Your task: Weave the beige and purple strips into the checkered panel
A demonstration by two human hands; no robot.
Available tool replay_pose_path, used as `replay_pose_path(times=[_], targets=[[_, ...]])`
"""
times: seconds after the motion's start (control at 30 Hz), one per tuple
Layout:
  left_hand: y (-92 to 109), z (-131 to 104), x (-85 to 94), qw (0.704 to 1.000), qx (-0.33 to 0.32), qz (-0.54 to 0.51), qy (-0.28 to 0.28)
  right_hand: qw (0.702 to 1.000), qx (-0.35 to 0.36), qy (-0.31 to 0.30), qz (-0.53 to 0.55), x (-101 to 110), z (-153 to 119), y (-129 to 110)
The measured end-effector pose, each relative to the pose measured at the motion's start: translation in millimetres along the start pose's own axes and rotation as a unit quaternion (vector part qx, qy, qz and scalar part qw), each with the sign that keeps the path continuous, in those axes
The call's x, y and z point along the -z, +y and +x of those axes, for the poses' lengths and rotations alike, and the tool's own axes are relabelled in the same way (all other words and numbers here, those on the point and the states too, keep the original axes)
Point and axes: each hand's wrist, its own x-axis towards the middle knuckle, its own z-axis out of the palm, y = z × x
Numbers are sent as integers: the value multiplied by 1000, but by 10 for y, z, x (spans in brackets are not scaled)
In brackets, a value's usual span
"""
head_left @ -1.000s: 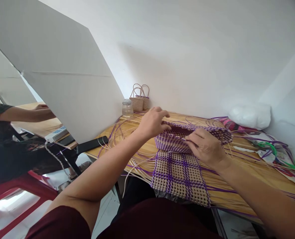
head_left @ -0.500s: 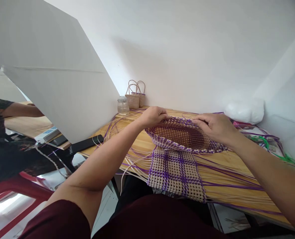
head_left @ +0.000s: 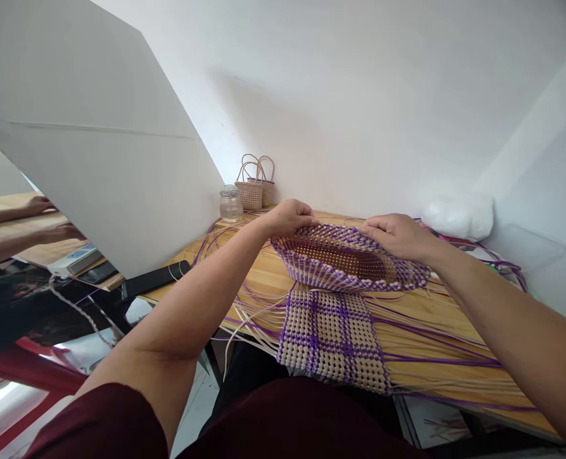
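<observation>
A woven basket (head_left: 321, 273) in purple and cream lies tilted on the wooden table, its opening facing me. My left hand (head_left: 293, 218) pinches the far rim near its left end. On the same rim, further right, my right hand (head_left: 394, 234) is closed with the thumb and fingers around the edge. In front of the basket, at the table's near edge, rests a flat woven panel (head_left: 333, 338) in a purple and cream check. Long loose strands (head_left: 436, 347) fan out from both of its sides.
Two small handled baskets (head_left: 252, 191) and a glass jar (head_left: 231, 204) stand at the back left. A black phone (head_left: 153, 280) lies by a white partition (head_left: 134, 172). At the back right sits a white plastic bag (head_left: 459, 217). Another person's hands (head_left: 41, 205) show beyond the partition.
The view has shifted slightly. Both hands keep their hold on the basket's far rim, and more of that rim's weave shows between them. Beyond the partition, the other person's arms have moved.
</observation>
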Motion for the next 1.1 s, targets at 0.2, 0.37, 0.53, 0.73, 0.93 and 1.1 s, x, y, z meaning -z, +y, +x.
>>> replay_pose_path(times=[0.2,0.37,0.53,0.73,0.93,1.1], targets=[[-17,3,4,1000,-7,18,11,1000,1,4,3,3,-2,-14],[-30,-23,4,999,-16,24,22,1000,2,-1,13,-2,-16,-15],[-38,-23,5,998,-39,44,26,1000,5,-4,14,13,9,-14],[-86,60,25,994,-74,74,31,1000,2,-9,10,53,103,9],[-209,232,71,991,-19,85,100,1000,-11,-18,15,62,289,157],[-310,449,86,990,-27,95,102,997,-27,-69,27,93,499,273]])
